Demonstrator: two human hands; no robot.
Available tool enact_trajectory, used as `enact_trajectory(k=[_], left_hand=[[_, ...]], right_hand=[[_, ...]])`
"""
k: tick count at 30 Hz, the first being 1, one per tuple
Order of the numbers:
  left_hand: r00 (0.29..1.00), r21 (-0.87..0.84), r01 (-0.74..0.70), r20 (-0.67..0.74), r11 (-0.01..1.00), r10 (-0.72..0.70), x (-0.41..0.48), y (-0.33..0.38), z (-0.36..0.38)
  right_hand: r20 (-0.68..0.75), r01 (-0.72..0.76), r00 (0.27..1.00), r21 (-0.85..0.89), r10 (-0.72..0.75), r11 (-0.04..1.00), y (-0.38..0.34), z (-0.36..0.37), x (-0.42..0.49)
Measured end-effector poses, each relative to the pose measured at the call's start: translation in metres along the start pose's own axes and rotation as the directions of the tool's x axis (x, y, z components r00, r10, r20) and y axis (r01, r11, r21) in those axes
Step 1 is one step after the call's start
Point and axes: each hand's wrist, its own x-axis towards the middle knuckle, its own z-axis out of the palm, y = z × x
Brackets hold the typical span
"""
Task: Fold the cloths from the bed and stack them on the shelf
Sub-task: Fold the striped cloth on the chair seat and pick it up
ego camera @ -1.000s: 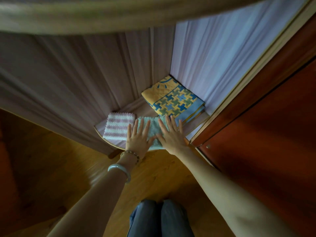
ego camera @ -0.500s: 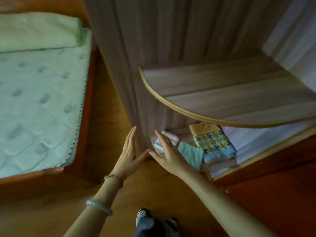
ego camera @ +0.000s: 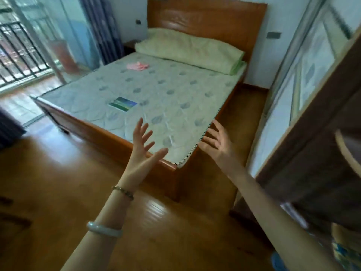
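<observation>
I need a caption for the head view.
Empty left hand and right hand reach toward bed bearing pink cloth and green-blue cloth.

1. The bed [ego camera: 175,89] stands ahead, with its headboard [ego camera: 207,18] at the far end and a pillow [ego camera: 189,50] lying just before it.
2. A crumpled cloth [ego camera: 137,66] lies on the bed near the pillow, toward the left edge.
3. A flat cloth [ego camera: 122,104] lies nearer, well apart from the crumpled one.
4. The shelf [ego camera: 312,163] stands right of the bed, with a strip of floor [ego camera: 244,118] between them.
5. The left hand [ego camera: 141,153] and right hand [ego camera: 220,147] hover apart before the bed's near corner.
</observation>
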Motion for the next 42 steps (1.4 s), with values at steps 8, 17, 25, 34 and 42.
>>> enact_trajectory(k=[8, 17, 25, 34, 42], left_hand=[[0.983, 0.004, -0.027, -0.182, 1.000, 0.027, 0.002, -0.015, -0.191], [0.934, 0.109, 0.057, -0.358, 0.992, -0.014, 0.013, -0.059, -0.323], [0.865, 0.168, 0.134, -0.500, 0.977, -0.033, 0.048, -0.105, -0.419], [0.742, 0.207, 0.238, -0.670, 0.949, -0.040, 0.122, -0.145, -0.539], [0.511, 0.127, 0.384, -0.854, 0.914, -0.096, 0.105, -0.174, -0.646]], right_hand=[[0.269, 0.044, 0.962, 0.050, -0.056, 0.998, -0.028, 0.184, 0.082], [0.393, 0.039, 0.917, 0.082, -0.068, 0.996, -0.036, 0.351, 0.141], [0.505, 0.088, 0.857, 0.053, -0.103, 0.995, -0.029, 0.464, 0.225], [0.690, 0.125, 0.710, 0.071, -0.139, 0.990, -0.036, 0.619, 0.345], [0.884, 0.125, 0.444, 0.099, -0.145, 0.987, -0.035, 0.780, 0.393]])
